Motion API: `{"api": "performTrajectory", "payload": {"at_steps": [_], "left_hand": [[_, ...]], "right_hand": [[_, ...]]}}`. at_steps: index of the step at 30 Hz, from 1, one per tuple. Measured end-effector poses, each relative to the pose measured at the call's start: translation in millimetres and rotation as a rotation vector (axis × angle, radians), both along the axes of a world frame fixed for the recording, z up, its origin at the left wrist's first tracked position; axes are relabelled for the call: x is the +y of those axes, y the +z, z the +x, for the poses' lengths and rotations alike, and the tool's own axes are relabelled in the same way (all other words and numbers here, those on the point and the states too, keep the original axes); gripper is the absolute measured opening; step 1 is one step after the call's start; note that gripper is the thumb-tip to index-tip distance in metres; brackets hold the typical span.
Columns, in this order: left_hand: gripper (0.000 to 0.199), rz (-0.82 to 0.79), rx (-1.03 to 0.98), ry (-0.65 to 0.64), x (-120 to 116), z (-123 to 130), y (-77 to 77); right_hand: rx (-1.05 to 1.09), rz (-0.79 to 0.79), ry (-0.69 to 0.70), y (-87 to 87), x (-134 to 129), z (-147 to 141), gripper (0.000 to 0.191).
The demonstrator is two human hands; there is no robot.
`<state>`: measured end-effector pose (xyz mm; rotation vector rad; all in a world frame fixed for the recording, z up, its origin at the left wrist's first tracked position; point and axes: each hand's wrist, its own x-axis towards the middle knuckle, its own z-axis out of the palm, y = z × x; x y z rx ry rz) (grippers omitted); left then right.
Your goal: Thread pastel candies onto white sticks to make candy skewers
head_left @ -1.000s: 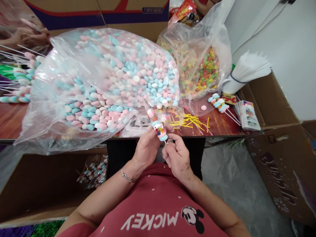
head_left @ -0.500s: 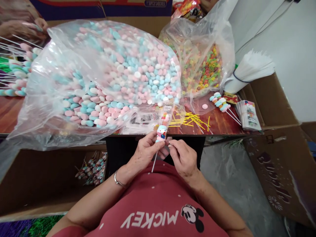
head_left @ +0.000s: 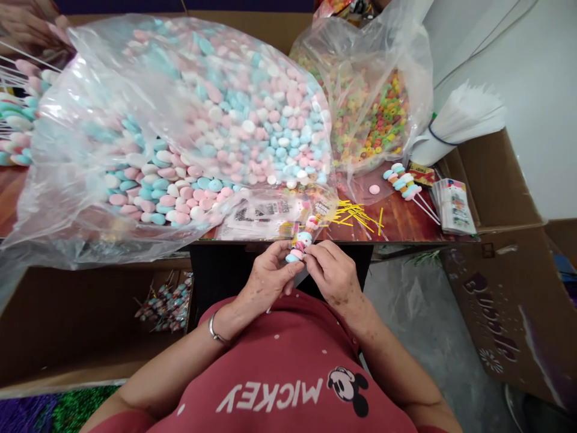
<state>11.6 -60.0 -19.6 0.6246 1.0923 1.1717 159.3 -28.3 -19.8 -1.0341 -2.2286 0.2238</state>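
Note:
My left hand (head_left: 269, 273) is closed round the lower end of a candy skewer (head_left: 303, 240) strung with pink, white and blue pieces in a clear wrapper. My right hand (head_left: 332, 270) pinches at the side of the wrapped skewer, its thumb and forefinger together beside the lower candies. The skewer tilts up and to the right, over the table's front edge. Behind it lie flat printed wrappers (head_left: 256, 213) and a scatter of yellow ties (head_left: 356, 215). Most of the skewer's stick is hidden by my left hand.
A big clear bag of candies (head_left: 243, 126) and a bag of colourful rings (head_left: 383, 120) cover the table. At right are two candy skewers (head_left: 403, 181), a card stack (head_left: 454, 206) and a jug (head_left: 426, 149) of white sticks. Another person's hand (head_left: 31, 24) shows upper left.
The skewer has tilted further to the right, and its stick has mostly gone out of sight behind my left hand. My right hand has moved slightly closer to it. The view has shifted a little.

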Motion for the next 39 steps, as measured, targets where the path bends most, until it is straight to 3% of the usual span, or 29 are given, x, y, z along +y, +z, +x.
{"api": "performTrajectory", "payload": {"at_steps": [4,6,8,12,14,20,25,31,39], "left_hand": [[0.035,0.026,0.102,-0.008,-1,1,-3.7],[0.033,0.048,0.161,-0.017,-2,1,-7.1],[0.031,0.069,0.238,-0.030,-3,0,-10.7],[0.024,0.077,0.370,-0.071,-3,-3,-12.8],[0.026,0.054,0.354,-0.068,-2,-3,-9.1],[0.040,-0.198,0.063,-0.137,-10,-12,9.9],[0.036,-0.348,-0.075,-0.230,-24,-19,9.8],[0.029,-0.285,-0.111,-0.166,-15,-16,3.2],[0.033,-0.106,0.118,-0.025,-16,-7,-4.0]], "right_hand": [[-0.116,0.154,-0.076,-2.8,2,-3,0.024],[-0.099,0.147,-0.095,-4.2,4,-4,0.023],[0.004,0.024,-0.076,-4.4,6,-4,0.021],[0.325,-0.431,-0.005,-3.5,9,-6,0.018],[0.396,-0.535,-0.019,-4.6,10,-7,0.019],[0.328,-0.282,-0.069,-14.1,8,-8,0.019],[0.213,-0.148,-0.019,-19.7,6,-11,0.018],[0.064,0.059,0.007,-19.9,7,-15,0.018],[-0.010,0.260,0.033,-15.7,9,-16,0.020]]}}
